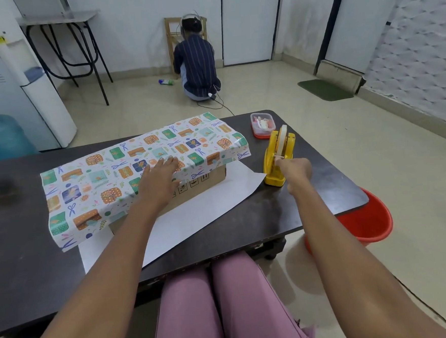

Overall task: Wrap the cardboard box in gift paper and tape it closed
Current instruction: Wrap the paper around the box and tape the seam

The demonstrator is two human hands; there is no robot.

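A: Where is the cardboard box (191, 190)?
B: On the dark table (23, 235), under gift paper (126, 162). The left hand (159, 177) lies flat on top, fingers straight.
A: The right hand (294, 170)?
B: Its grip pinches the tape end at the yellow tape dispenser (276, 157).

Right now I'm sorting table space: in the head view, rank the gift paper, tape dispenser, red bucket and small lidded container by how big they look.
1. gift paper, by far the largest.
2. red bucket, partly hidden by the table.
3. tape dispenser.
4. small lidded container, though it sits farther from the camera, so the last two are unsure.
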